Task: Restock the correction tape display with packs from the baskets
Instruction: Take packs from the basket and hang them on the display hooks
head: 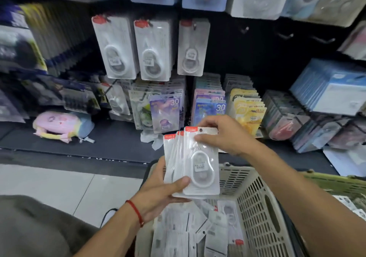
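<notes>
Over basket (255, 203) | L hand (158, 193) grips packs (178, 157) | R hand (221, 136) pinches top pack (202, 163)

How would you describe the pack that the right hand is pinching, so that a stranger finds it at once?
Start at the beige basket. Above it the left hand holds a fanned stack of white packs. The front pack, pinched near its top by the right hand, alone shows its oval dispenser unobstructed.
</notes>
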